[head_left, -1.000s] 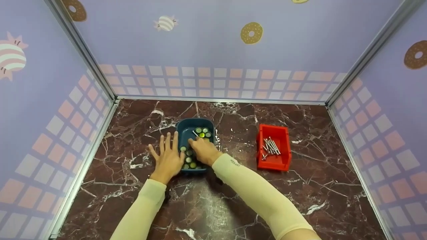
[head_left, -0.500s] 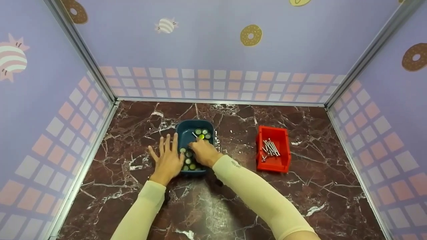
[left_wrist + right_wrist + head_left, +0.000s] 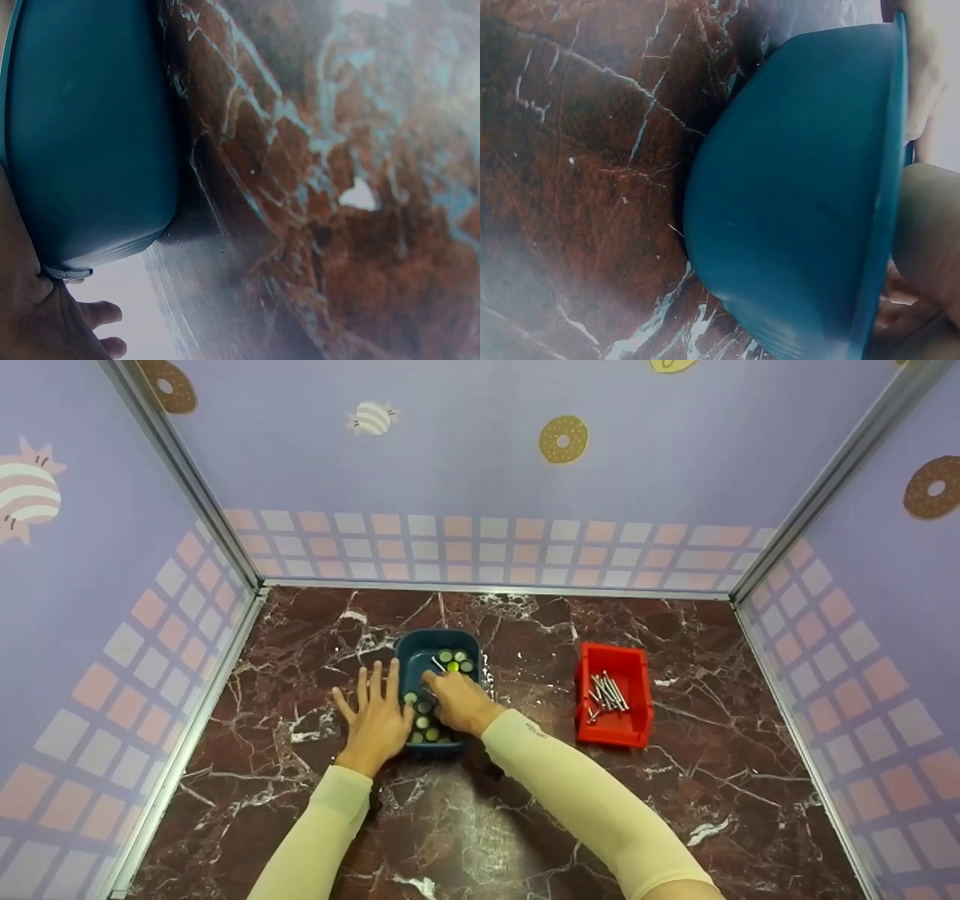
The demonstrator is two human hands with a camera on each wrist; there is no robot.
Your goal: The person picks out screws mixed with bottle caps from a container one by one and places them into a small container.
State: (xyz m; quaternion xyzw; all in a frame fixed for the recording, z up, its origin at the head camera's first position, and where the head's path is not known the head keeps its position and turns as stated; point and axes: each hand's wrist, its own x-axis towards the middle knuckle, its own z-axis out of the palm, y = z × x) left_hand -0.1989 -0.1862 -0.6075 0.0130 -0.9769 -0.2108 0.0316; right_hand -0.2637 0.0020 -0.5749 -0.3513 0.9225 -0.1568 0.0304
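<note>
A dark blue basin [image 3: 417, 642] stands on the marble-patterned surface, with several small round green pieces with pale tops [image 3: 433, 733] inside. My left hand [image 3: 376, 727] lies at its left edge, fingers straight and spread, the thumb over the rim. My right hand [image 3: 461, 699] reaches down into the basin with bent fingers. A thin silvery rod [image 3: 438, 663] shows just beyond those fingers, beside more round pieces [image 3: 459, 657]. The right fingertips are hidden, and I cannot tell if they pinch anything. Both wrist views mostly show the basin's outer wall [image 3: 90, 127].
To the right stands a red bin [image 3: 637, 682] holding several silvery bolts [image 3: 609, 691]. Purple patterned panels [image 3: 480, 457] enclose the back and both sides. The dark marble-patterned surface [image 3: 720, 720] extends around both containers.
My right hand shifts only slightly within the basin, its thumb side dipping and then rising back. The left hand keeps its place at the edge. The head view tilts a little.
</note>
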